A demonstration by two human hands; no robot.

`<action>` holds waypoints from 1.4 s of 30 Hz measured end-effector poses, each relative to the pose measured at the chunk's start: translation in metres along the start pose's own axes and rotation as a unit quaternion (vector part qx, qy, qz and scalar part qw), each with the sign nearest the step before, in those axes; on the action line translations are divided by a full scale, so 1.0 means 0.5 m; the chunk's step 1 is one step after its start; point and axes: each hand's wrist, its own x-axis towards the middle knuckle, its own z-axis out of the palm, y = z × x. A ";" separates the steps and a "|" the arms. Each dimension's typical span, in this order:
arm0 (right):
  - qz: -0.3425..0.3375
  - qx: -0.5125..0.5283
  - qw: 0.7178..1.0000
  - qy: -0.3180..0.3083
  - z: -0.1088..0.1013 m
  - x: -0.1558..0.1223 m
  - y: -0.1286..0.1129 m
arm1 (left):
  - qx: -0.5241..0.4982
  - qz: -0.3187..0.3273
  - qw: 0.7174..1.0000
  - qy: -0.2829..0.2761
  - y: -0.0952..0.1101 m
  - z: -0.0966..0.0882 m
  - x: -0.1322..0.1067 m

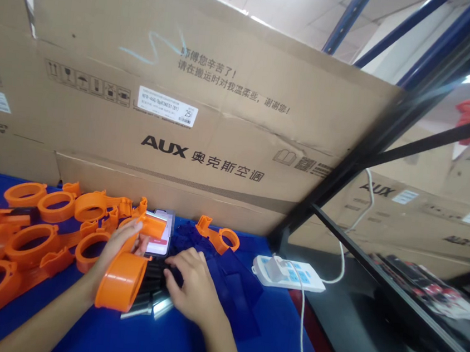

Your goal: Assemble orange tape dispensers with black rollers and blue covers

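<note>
My left hand (117, 246) is closed round the handle of an orange plastic tape dispenser (121, 283), its ring hanging toward me and its other end pointing up and right. Just right of it, my right hand (195, 285) reaches over a pile of black strip-like parts (152, 277), fingers bent and thumb apart from the index finger. Its fingertips touch or hover close to the pile; which one I cannot tell. Shiny metal pieces (161, 305) lie at the near side of that pile. Behind the hands a phone (161, 245) with a lit screen is partly hidden by the dispenser.
Several more orange dispensers (30, 245) crowd the blue table's left side; another dispenser (220, 238) lies beyond my right hand. Dark blue plastic sheets (233, 293) lie beside it. A white power strip (289, 274) with cables sits at right. A large carton (206, 134) and a black rack post (335, 181) stand behind.
</note>
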 end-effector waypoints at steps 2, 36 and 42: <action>0.021 0.036 0.998 0.038 -0.005 0.001 0.000 | 0.023 0.014 0.999 -0.019 -0.011 0.004 -0.002; 0.195 0.479 0.832 0.201 -0.036 0.010 -0.002 | 0.244 0.043 0.948 -0.198 -0.045 0.007 -0.033; 0.213 0.482 0.815 0.239 -0.047 0.006 0.035 | 0.171 0.066 0.967 -0.176 -0.025 -0.005 -0.023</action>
